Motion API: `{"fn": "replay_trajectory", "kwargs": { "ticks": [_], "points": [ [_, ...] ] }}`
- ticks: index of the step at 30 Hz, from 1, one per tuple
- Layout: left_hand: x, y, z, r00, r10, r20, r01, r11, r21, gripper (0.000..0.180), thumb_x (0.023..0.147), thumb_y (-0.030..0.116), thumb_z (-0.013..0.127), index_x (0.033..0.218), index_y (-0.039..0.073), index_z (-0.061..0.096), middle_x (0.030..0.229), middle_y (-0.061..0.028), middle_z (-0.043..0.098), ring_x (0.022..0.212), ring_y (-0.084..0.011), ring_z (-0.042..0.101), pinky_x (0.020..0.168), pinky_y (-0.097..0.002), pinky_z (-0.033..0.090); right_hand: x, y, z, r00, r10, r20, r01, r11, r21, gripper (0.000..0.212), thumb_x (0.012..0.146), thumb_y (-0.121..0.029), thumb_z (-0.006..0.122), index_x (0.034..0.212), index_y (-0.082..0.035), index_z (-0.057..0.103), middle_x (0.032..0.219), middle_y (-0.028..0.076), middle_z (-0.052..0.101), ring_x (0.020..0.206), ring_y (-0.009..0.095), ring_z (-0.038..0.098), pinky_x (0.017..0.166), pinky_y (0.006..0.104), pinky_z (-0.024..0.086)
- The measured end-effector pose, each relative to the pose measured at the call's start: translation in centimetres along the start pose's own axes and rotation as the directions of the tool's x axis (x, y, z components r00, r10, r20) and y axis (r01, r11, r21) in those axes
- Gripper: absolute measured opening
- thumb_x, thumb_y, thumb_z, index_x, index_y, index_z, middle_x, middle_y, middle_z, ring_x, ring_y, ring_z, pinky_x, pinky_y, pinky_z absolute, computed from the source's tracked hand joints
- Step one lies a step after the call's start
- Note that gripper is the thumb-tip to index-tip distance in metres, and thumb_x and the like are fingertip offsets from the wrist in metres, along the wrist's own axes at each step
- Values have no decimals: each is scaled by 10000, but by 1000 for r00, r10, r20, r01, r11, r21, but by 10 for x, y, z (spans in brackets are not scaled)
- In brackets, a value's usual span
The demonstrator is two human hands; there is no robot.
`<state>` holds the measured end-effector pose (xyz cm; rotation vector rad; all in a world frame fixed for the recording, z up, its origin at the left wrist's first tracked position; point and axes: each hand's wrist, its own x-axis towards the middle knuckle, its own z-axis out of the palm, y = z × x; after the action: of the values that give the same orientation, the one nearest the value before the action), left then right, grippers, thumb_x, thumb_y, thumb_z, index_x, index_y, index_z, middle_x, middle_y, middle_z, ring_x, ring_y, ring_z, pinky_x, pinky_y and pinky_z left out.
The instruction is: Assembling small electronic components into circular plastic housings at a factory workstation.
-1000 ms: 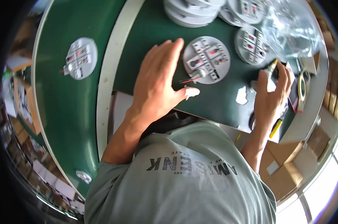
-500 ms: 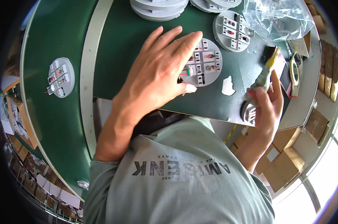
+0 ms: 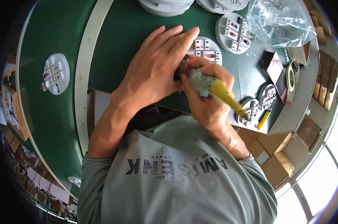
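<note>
My left hand (image 3: 156, 65) lies over the left side of a round grey plastic disc (image 3: 213, 45) with small white holders on it. Its fingers are stretched out and cover much of the disc. Closed in my right hand (image 3: 212, 100) is a hand tool (image 3: 200, 80) with a pale wrapped body and a yellow rear end. The tool's front end points toward the disc beside my left thumb; its tip is hidden between my hands.
Stacked grey discs (image 3: 167, 8) and another fitted disc (image 3: 234, 33) stand at the back, beside a clear plastic bag (image 3: 283, 22). Printed round pieces (image 3: 248, 108), a yellow-handled cutter (image 3: 264, 120) and a tape roll (image 3: 290, 78) are to the right. One disc (image 3: 57, 74) sits on the left green surface.
My right hand has brought the tool leftward from the table's right side to the disc, its yellow end now toward me. My left hand stays on the disc.
</note>
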<state>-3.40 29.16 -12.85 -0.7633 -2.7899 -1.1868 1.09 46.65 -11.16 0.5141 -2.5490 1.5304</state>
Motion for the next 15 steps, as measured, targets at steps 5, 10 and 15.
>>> {"fn": "replay_trajectory", "kwargs": {
  "ticks": [5,10,15],
  "points": [
    [12,5,-4,999,-42,20,41,997,67,1052,610,61,923,1567,69,486,1472,-121,642,1443,-332,539,1244,-540,360,3,3,-19,999,30,-28,-25,984,178,607,878,182,734,1327,-56,401,1237,238,678,1171,322,709,966,409,594],
    [15,4,-7,1000,-25,14,23,995,92,1072,575,98,954,1552,73,514,1464,-116,654,1438,-330,549,1240,-548,362,4,10,-35,872,220,-437,-84,947,309,533,866,110,813,1266,-40,495,1196,192,699,1056,249,726,918,367,596],
    [21,1,-7,999,-36,28,33,995,97,1083,544,109,969,1537,79,538,1459,-107,662,1434,-333,555,1243,-554,357,19,15,-35,958,158,-240,-126,981,145,508,874,109,798,1263,-30,503,1200,187,690,1039,249,726,910,341,588]
  ]
}}
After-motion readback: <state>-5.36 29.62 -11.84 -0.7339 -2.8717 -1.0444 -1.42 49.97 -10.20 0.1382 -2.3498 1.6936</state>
